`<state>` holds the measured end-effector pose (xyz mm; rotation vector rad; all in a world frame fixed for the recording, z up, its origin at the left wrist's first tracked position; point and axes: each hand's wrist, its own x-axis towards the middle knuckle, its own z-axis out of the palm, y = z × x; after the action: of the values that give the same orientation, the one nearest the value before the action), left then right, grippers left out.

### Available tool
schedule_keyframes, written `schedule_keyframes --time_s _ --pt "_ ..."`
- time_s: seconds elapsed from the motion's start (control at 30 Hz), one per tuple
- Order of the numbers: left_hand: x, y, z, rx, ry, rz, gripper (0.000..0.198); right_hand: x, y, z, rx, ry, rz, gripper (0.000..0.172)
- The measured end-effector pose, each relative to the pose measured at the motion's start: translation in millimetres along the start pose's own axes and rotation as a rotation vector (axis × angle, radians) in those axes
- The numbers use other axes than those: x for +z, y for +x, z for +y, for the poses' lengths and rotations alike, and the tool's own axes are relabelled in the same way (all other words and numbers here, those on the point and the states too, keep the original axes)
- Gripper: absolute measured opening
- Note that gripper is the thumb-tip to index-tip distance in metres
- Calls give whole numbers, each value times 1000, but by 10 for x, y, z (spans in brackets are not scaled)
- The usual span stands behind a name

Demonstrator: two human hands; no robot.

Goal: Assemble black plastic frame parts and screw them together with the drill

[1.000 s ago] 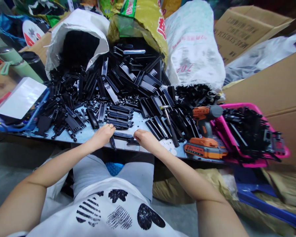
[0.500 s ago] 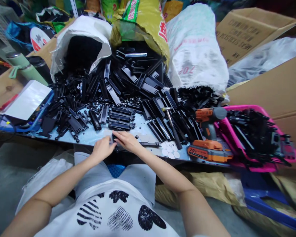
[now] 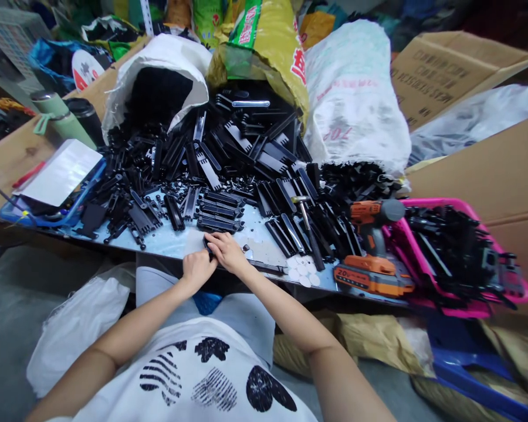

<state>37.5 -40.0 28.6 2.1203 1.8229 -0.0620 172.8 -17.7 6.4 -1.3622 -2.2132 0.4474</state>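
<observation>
At the front edge of the table, my left hand (image 3: 199, 269) is closed, its fingers curled against a black plastic part (image 3: 207, 244). My right hand (image 3: 227, 252) meets it from the other side, with bent fingers pressing on the same part. Most of the part is hidden by the fingers. Just beyond lies a stack of long black plastic pieces (image 3: 220, 211). To the right of my right hand are a flat black strip (image 3: 266, 268) and several white round discs (image 3: 303, 271). A hammer (image 3: 308, 230) rests among more black pieces.
An orange cordless drill (image 3: 372, 249) stands at the right beside a pink basket (image 3: 464, 204) of black parts. Open sacks, one white (image 3: 171, 50) and one yellow (image 3: 281, 64), spill parts at the back. A blue tray (image 3: 73, 218) and green bottle (image 3: 59, 114) are left.
Both hands have closed in on the black part, the left now a tighter fist. The whole view has shifted slightly; the objects on the table have not visibly moved.
</observation>
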Motion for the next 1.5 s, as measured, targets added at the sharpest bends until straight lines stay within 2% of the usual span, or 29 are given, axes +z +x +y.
schedule_keyframes --time_s 0.07,0.13,0.2,0.27,0.3,0.37,0.43,0.53,0.63,0.73,0.8,0.87,0.93,1.03,1.17,1.27,1.4,1.5 --pt "-11 -1 -83 85 32 24 40 -49 -66 -29 -50 -35 -8 41" --pt "-51 23 -152 216 36 83 36 -147 -225 -18 -150 -67 48 44" --pt "-104 88 -162 421 11 178 34 -261 -455 56 -183 -107 208 49" --pt "-135 199 -90 685 4 237 37 -345 -695 186 -128 -164 344 55" --pt "-132 265 -30 799 15 224 43 -365 -799 262 -96 -195 358 56" --pt "-90 391 102 922 48 133 54 -359 -951 412 -74 -244 275 57" --pt "-20 476 206 898 56 58 54 -315 -1025 540 -79 -262 193 57" --pt "60 504 260 814 20 68 47 -277 -1026 691 -95 -232 197 59" --pt "62 475 251 812 -4 88 45 -343 -967 833 -166 -150 147 56" --pt "40 456 259 817 -9 52 53 -442 -908 950 -249 -37 39 52" --pt "44 447 279 773 -14 41 53 -473 -887 978 -227 1 26 51" --pt "58 433 299 712 -22 46 49 -475 -880 969 -161 -6 84 49" --pt "68 419 315 698 -29 46 48 -472 -873 959 -187 -4 104 43" --pt "61 406 333 692 -32 30 47 -499 -839 989 -286 38 17 44" --pt "56 405 354 641 -32 25 45 -564 -775 1066 -241 36 4 48" --pt "86 406 358 638 -35 48 46 -584 -742 1081 -313 4 -121 44" --pt "115 411 364 632 -35 71 47 -576 -703 1100 -241 -43 -77 43" --pt "90 399 372 648 -25 75 47 -612 -647 1165 -390 -32 -183 43"
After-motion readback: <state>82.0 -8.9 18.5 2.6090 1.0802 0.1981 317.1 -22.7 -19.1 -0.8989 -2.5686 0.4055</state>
